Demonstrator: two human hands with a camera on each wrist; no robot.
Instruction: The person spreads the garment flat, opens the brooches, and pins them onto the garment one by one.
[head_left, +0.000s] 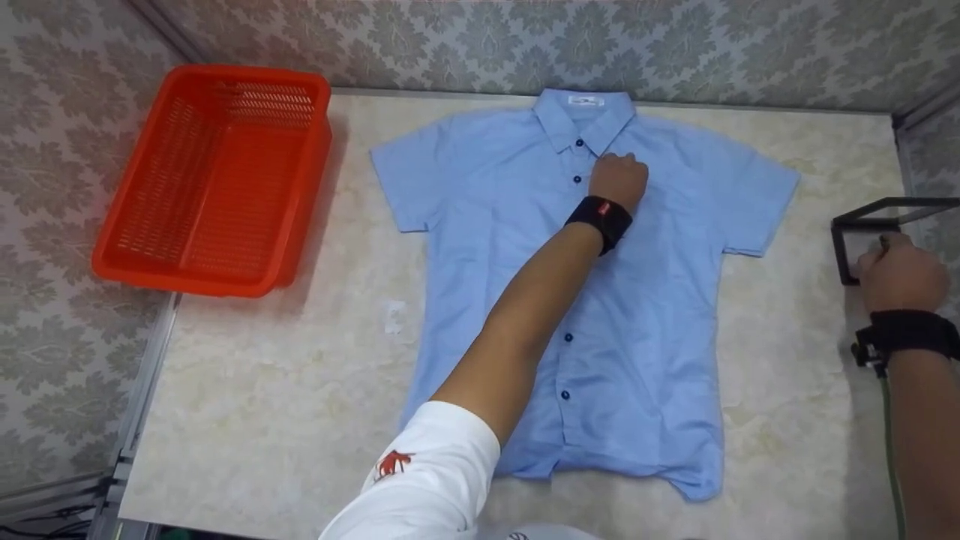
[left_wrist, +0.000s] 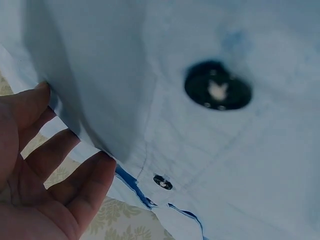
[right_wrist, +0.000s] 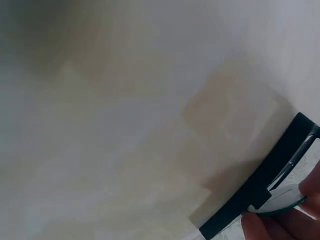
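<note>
A light blue short-sleeved shirt point(head_left: 480, 217) lies front up, with dark buttons down its middle. My left hand point(head_left: 619, 182) is over the upper chest, just below the collar point(head_left: 559, 131). In the left wrist view, its thumb and fingertips point(left_wrist: 107, 159) pinch the cloth edge near the collar, beside a dark button point(left_wrist: 218, 86). At the far right, my right hand point(head_left: 904, 277) is at a black rectangular frame point(head_left: 844, 251). Its fingers pinch a small white oval piece point(right_wrist: 280, 199) with a dark edge, which overlaps the frame in the right wrist view.
An orange-red plastic basket point(head_left: 240, 195) stands at the table's back left. A small whitish scrap point(head_left: 394, 316) lies left of the shirt. Patterned wall panels point(head_left: 480, 45) border the pale table point(head_left: 285, 420) at the back and sides. A green cord point(head_left: 892, 457) runs along the right forearm.
</note>
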